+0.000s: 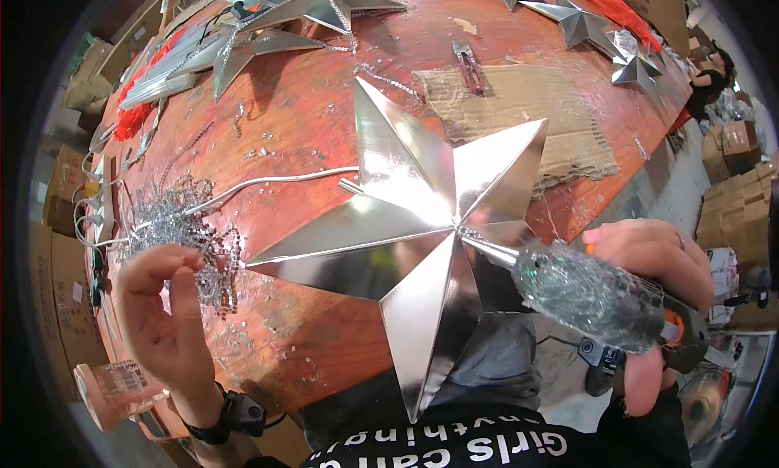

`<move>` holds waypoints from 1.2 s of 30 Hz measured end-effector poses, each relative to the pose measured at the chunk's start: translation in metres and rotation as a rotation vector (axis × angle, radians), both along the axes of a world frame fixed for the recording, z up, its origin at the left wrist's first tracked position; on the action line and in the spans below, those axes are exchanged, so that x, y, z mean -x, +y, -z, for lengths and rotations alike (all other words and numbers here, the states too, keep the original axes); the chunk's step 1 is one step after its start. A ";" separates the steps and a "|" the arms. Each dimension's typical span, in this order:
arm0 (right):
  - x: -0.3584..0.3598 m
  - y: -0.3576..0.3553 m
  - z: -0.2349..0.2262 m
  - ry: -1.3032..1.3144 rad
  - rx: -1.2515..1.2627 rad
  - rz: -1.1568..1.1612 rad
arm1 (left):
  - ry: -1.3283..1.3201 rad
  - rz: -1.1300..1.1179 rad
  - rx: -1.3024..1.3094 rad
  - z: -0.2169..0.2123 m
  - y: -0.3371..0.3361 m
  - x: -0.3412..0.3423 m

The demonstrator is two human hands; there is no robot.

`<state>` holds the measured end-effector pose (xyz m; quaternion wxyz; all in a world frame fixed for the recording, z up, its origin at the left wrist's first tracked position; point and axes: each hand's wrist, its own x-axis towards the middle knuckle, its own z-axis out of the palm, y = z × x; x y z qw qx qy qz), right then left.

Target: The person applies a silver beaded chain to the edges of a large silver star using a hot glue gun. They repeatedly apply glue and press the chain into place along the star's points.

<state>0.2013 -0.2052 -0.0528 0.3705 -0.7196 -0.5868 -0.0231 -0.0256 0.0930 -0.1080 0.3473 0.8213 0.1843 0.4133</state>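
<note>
A large shiny silver five-pointed star [422, 224] lies at the near edge of the red-brown table [324, 127], one point hanging over my lap. My right hand [657, 281] grips a glue gun [584, 293] crusted with glue and glitter. Its metal nozzle touches the star near its centre. My left hand [166, 322] pinches a strand from a heap of silver bead chain [182, 232] at the table's left side. A white cord [268, 182] runs across the table toward the star.
More silver stars [268, 30] lie at the far left, and others [600, 34] at the far right. A flattened sheet of cardboard [527, 111] and a small cutter [471, 66] lie behind the star. Cardboard boxes [734, 143] stand on the floor around the table.
</note>
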 end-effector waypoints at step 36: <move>0.018 0.007 0.026 0.074 -0.140 0.216 | 0.044 0.071 -0.050 -0.010 -0.002 0.000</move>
